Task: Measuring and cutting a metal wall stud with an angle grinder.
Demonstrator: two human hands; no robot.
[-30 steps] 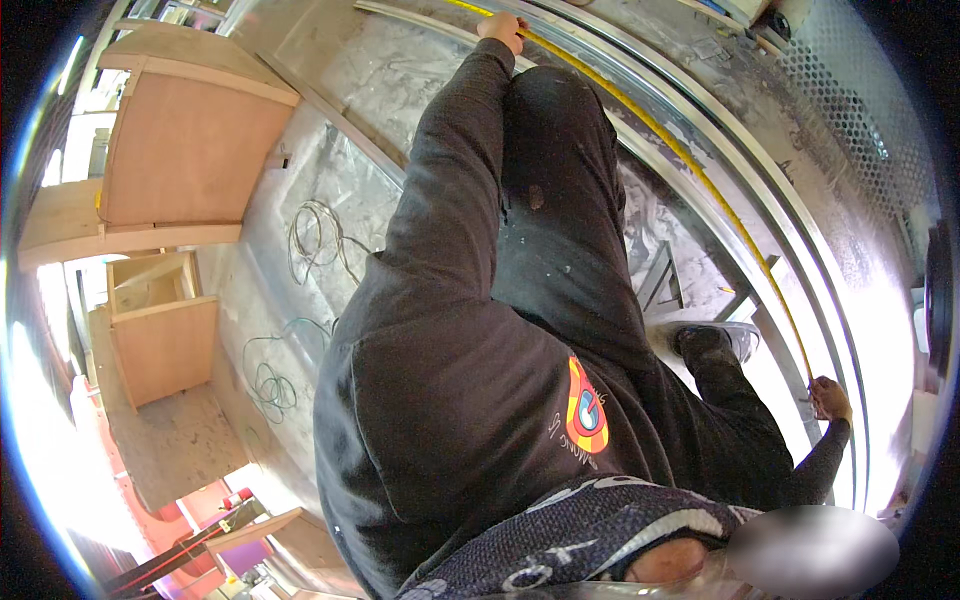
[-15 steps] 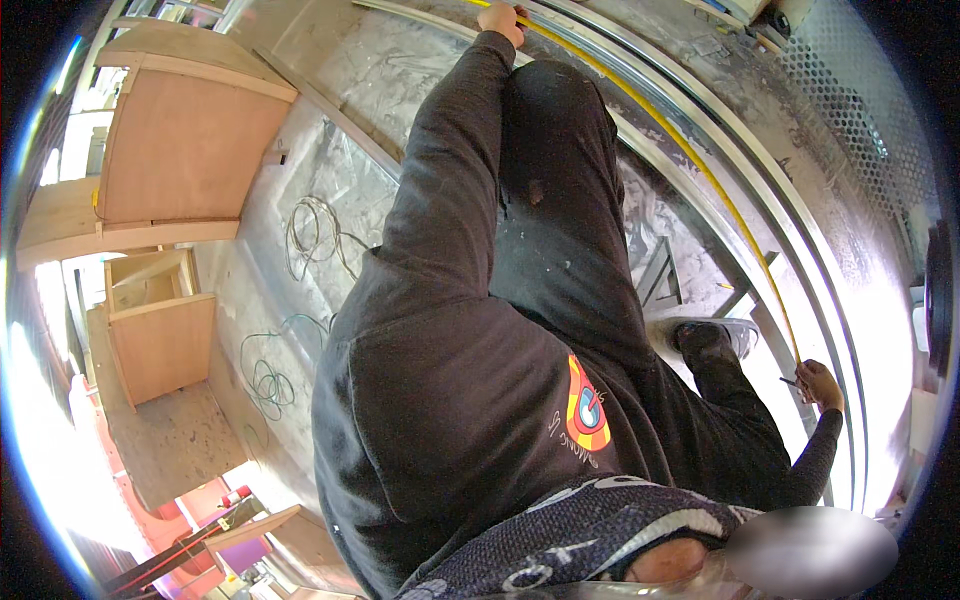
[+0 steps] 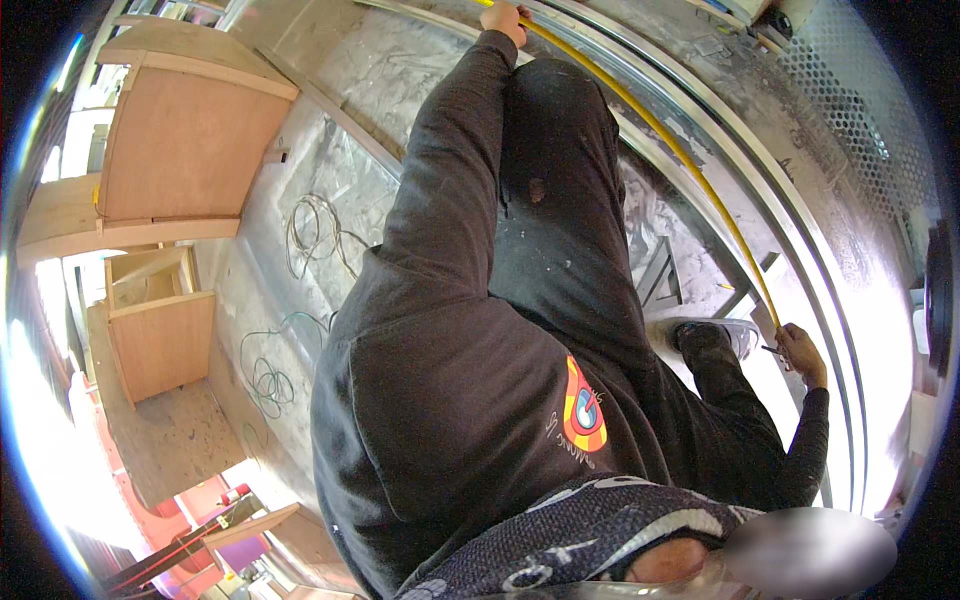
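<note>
Along the inner edge of the long silver metal rails (image 3: 757, 150), a narrow yellow metal tape-measure blade (image 3: 691, 166) runs in a bow from hand to hand; whether it touches the rails, can't tell. Left hand (image 3: 503, 22), at the far end of the rails, has its fingers clamped on the blade, a short bit of yellow showing past it. Right hand (image 3: 800, 355), at the near end, has thumb and fingers pinched on the blade, plus a thin dark stick (image 3: 772, 350) jutting from the grip. Bent knee in black trousers (image 3: 560, 130) just beside the blade, grey shoe (image 3: 738, 338) near the right hand. Dark angled metal bars (image 3: 660, 275) between knee and blade. Past the left arm, on the smeared grey floor (image 3: 270, 290): loose coil of pale cable (image 3: 318, 230), tangle of thin green cord (image 3: 268, 385). Along the floor's far left edge, large brown wooden box (image 3: 190, 150), smaller brown wooden box (image 3: 165, 345). Beyond the rails' outer edge, perforated grey metal panel (image 3: 840, 110).
</note>
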